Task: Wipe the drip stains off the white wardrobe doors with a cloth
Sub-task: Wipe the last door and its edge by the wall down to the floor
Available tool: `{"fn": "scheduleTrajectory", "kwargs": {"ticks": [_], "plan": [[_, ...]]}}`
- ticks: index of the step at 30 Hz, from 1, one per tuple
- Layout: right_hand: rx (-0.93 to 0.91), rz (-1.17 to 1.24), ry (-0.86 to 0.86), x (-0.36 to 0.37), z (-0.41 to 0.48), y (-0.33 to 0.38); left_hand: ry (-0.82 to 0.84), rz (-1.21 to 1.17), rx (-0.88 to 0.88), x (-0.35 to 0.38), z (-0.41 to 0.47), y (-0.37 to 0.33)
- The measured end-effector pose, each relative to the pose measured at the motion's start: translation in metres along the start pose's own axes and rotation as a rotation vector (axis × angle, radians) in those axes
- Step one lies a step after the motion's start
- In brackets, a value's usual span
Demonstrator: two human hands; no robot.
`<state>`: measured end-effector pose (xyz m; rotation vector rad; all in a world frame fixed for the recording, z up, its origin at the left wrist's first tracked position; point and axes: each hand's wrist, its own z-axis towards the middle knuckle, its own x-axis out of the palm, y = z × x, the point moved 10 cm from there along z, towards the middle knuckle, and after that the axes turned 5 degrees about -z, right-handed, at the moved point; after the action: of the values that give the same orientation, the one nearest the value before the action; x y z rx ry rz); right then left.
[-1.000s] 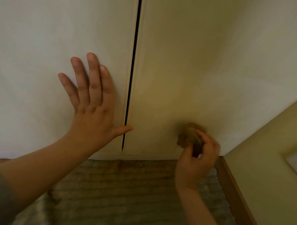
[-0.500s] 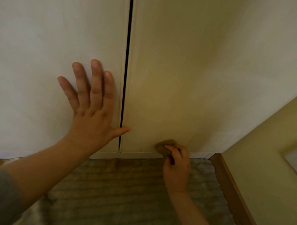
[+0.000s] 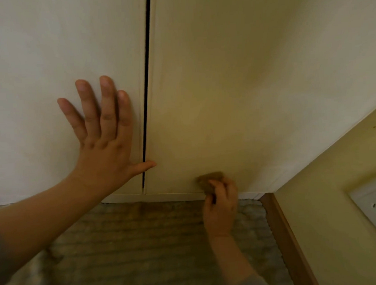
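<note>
My right hand (image 3: 221, 207) grip clenched on cloth (image 3: 210, 178), low right of door gap (image 3: 146, 97); I'd use firm short strokes. My left hand (image 3: 104, 153) flat, released.

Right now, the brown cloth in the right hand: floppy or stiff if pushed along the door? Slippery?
Probably floppy: the cloth is wadded into a small lump in the right hand. Likely light, since curled fingers alone hold it. Pressed on the smooth right door, it should slide rather than catch.
</note>
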<state>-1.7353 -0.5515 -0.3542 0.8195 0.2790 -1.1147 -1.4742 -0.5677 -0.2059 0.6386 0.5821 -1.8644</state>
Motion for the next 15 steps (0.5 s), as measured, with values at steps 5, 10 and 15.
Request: {"fn": "scheduleTrajectory", "kwargs": {"ticks": [5,10,15], "plan": [[0.371,0.106,0.066,-0.004,-0.028,-0.042,0.013,-0.012,-0.03,0.006,-0.001,0.004],[0.422,0.254,-0.427,-0.093,0.024,-0.035,0.032,-0.018,-0.018,0.012,-0.008,-0.005],[0.249,0.215,-0.385,-0.072,0.051,-0.009,0.035,-0.043,-0.033,0.019,-0.011,-0.006]]}}
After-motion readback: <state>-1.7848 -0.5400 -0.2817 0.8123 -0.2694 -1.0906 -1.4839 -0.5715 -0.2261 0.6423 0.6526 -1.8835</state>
